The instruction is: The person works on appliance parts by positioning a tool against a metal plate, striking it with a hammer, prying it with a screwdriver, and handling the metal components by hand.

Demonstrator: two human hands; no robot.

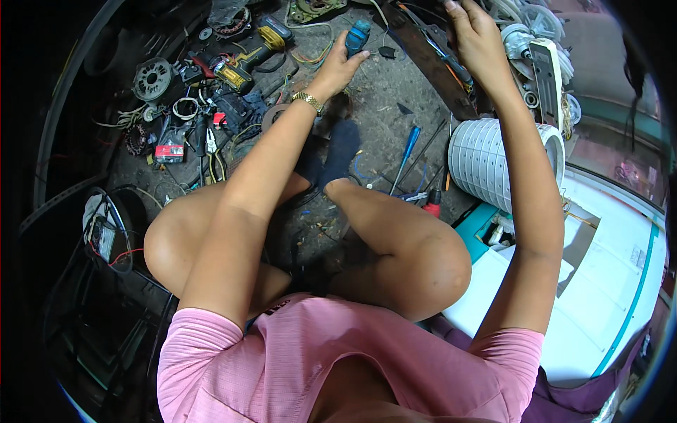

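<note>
I sit on the floor with my knees drawn up. My left hand (342, 65), with a gold watch on the wrist, reaches forward and closes on a blue-handled tool (357, 37) lying on the concrete floor. My right hand (476, 35) is stretched far ahead onto a long dark metal bar (430, 63), fingers curled over a thin tool or part there; what exactly it grips is hidden by the fingers.
A yellow-and-black power drill (250, 55), pliers, wires and motor parts (153, 77) litter the floor at the left. A blue screwdriver (407, 154) lies near my feet. A white ribbed drum (486, 162) and a white-and-teal appliance casing (606, 282) stand at the right.
</note>
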